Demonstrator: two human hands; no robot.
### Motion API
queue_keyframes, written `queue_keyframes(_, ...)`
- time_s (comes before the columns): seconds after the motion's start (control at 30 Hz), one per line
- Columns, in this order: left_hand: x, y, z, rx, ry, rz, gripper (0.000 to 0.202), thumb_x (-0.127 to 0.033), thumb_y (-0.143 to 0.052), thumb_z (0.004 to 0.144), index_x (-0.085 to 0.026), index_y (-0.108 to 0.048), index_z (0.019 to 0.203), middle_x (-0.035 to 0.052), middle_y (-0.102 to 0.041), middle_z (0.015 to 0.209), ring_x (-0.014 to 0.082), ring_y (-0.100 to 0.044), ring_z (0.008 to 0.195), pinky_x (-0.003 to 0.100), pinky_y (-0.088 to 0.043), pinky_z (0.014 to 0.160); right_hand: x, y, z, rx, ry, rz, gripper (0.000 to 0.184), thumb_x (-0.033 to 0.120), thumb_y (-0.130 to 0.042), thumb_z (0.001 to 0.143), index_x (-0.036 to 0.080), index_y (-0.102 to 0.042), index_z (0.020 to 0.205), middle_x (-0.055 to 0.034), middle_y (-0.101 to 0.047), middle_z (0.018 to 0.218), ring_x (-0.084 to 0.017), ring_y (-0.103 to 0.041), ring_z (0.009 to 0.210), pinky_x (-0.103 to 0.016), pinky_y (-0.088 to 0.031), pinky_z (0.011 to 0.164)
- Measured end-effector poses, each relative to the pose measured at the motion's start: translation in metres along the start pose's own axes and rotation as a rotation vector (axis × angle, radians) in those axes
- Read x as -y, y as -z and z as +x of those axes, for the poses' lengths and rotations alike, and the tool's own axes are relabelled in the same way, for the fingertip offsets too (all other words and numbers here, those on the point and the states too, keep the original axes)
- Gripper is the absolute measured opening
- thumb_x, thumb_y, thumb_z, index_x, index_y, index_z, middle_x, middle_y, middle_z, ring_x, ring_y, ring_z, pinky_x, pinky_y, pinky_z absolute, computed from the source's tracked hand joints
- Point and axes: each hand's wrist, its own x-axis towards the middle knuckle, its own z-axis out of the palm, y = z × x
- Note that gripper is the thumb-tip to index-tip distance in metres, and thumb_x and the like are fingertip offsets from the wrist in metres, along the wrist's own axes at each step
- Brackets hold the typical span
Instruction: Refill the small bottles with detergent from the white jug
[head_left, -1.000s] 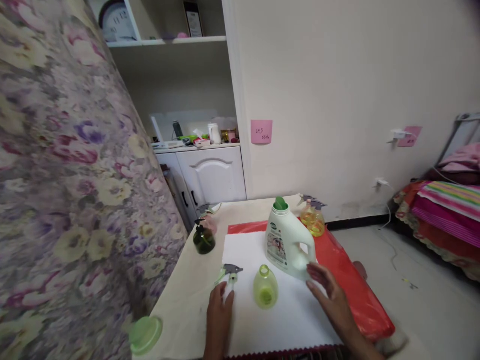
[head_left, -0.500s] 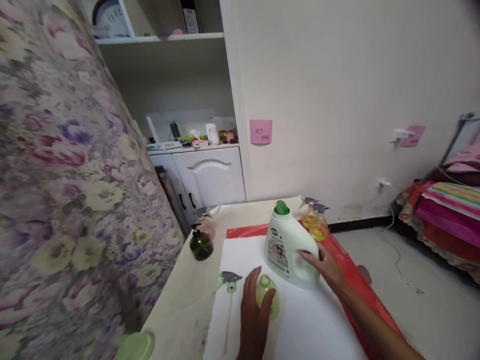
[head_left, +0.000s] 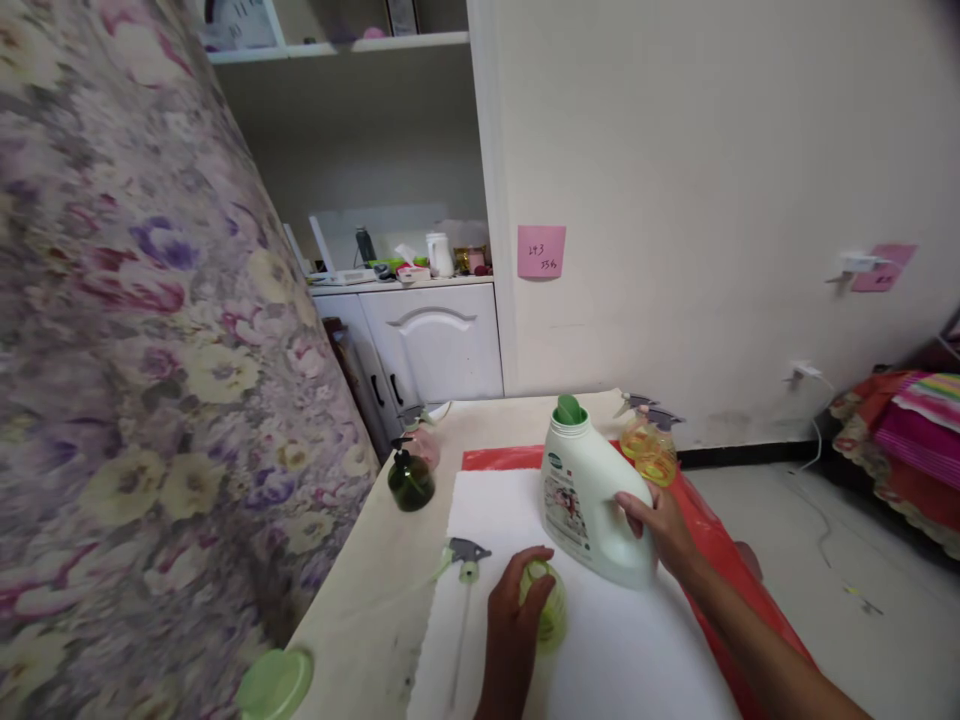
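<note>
My right hand (head_left: 665, 525) grips the handle of a pale green detergent jug (head_left: 600, 515), its mouth uncapped with a green spout inside. The jug leans a little to the left above the white sheet (head_left: 630, 640). My left hand (head_left: 510, 610) is closed round the neck of a small translucent yellow-green bottle (head_left: 554, 622), which stands left of the jug; its mouth is partly hidden by my fingers. To the left lies a grey trigger spray head (head_left: 469, 551) with its long thin tube pointing toward me.
A dark green pump bottle (head_left: 411, 484) and a pink bottle (head_left: 425, 446) stand at the table's left edge. Yellow spray bottles (head_left: 657, 462) stand at the back right on red plastic (head_left: 705, 510). A green round lid (head_left: 274, 683) is at the front left, near a floral curtain (head_left: 187, 380).
My left fingers have closed from beside the bottle onto its neck. The jug's base has lifted slightly in my right hand. The whole view has shifted a little.
</note>
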Motion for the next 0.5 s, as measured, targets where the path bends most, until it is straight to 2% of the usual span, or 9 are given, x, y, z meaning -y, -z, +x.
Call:
queue_keyframes(0.1,0.001,0.000,-0.002,0.002,-0.015,-0.011,0.024,-0.034,-0.056,0.084,-0.023,-0.068,0.102,0.0034,-0.071,0.108,0.0244,-0.062,0.105,0.032,-0.045,0.092,0.009,0.005,0.001,0.011,0.008,-0.016,0.043,0.057,-0.062,0.071,0.024,-0.041,0.055,0.0049,-0.042,0.047,-0.013,-0.040,0.047,-0.027,-0.031,0.047)
queue_keyframes(0.23,0.002,0.001,-0.004,0.010,-0.032,-0.024,0.024,-0.034,-0.055,0.086,-0.023,-0.066,0.104,0.0044,-0.070,0.110,0.0248,-0.060,0.108,0.034,-0.043,0.094,0.026,0.029,-0.004,0.037,0.020,-0.046,0.041,0.056,-0.064,0.074,0.022,-0.047,0.061,0.0053,-0.045,0.046,-0.012,-0.039,0.046,-0.026,-0.029,0.048)
queue_keyframes(0.4,0.004,0.005,-0.003,0.006,-0.054,-0.089,0.032,-0.029,-0.058,0.083,-0.022,-0.059,0.115,0.0075,-0.069,0.116,0.0253,-0.058,0.114,0.040,-0.038,0.102,0.062,0.061,-0.020,0.090,0.034,-0.169,0.041,0.058,-0.066,0.074,0.020,-0.051,0.065,0.0065,-0.044,0.047,-0.011,-0.039,0.045,-0.024,-0.029,0.047)
queue_keyframes(0.5,0.003,0.007,-0.002,0.039,-0.093,-0.098,0.027,-0.026,-0.058,0.083,-0.023,-0.062,0.110,0.0071,-0.069,0.116,0.0250,-0.057,0.115,0.039,-0.038,0.102,0.085,0.077,-0.032,0.172,0.009,-0.278,0.042,0.060,-0.065,0.073,0.019,-0.054,0.070,0.0066,-0.044,0.051,-0.010,-0.039,0.046,-0.023,-0.029,0.045)
